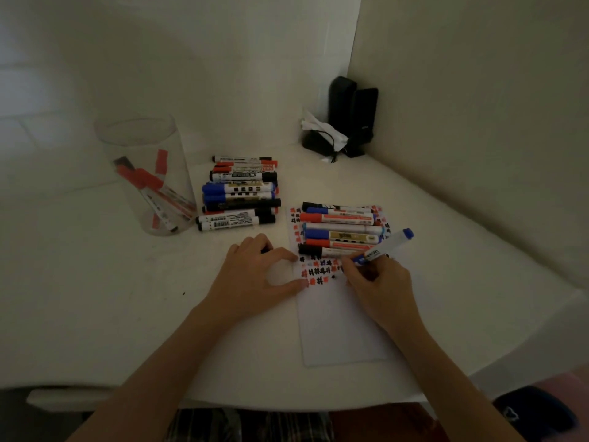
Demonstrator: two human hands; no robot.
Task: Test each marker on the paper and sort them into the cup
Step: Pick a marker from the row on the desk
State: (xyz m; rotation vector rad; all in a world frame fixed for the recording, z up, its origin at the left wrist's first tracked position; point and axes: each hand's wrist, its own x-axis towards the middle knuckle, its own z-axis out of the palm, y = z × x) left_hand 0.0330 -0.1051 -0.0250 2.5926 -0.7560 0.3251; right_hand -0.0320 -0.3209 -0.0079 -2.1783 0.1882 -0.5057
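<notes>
At the corner of a dim white worktop [95, 314], I test a blue marker [384, 248] on the paper [338, 327], my right hand [376, 283] curled round its barrel in a writing grip, tip down at the sheet's marked upper half and capped tail pointing toward two o'clock. My left hand [255, 275] lies at nine o'clock of the scribbles, fingertips pressing the sheet's left edge; something small and dark shows under its curled fingers, possibly a cap, though I cannot tell.

The job looks partly done. Rows of red, black and blue test marks already fill the paper's top portion, while its lower half stays blank. The clear cup [149, 177], at ten o'clock from my hands, holds only a few markers, mostly red-capped. A row of seven or so markers [342, 228] lies across the top of the sheet, at twelve o'clock from my right hand, and a bigger pile of markers [240, 193] lies just right of the cup. Whether either batch has been tested, the view does not say, so most of the sorting appears to lie ahead. Dark desk items [347, 119] stand in the far corner at one o'clock.
</notes>
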